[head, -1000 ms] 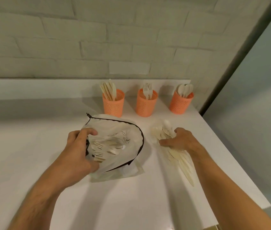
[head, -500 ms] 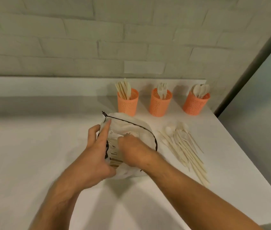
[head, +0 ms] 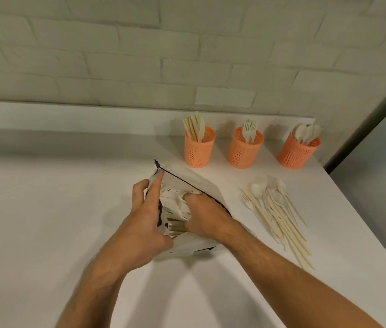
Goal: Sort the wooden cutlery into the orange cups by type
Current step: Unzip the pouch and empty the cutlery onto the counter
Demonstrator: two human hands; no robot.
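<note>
1. White pouch (head: 196,183) with a black zip edge lies mid-desk (head: 45,209); used as landmark.
2. Left hand (head: 144,223) pinches the pouch's left lip between thumb and fingers, forefinger stretched up along the edge, holding the mouth open.
3. Right hand (head: 207,216) is pushed into the pouch mouth, fingers curled and hidden inside; cannot tell whether they grip anything. Pale wooden pieces show inside, just beside this hand.
4. Loose pile of wooden cutlery (head: 279,216) lies flat right of the pouch, apart from it: spoons, forks, knives mixed, handles pointing toward the desk's near-right edge.
5. Beyond the pouch, three orange cups in a row: knife cup (head: 199,147) nearest, fork cup (head: 244,149) next right, spoon cup (head: 297,151) farthest right.
6. Each cup stands upright, cutlery heads sticking out.
</note>
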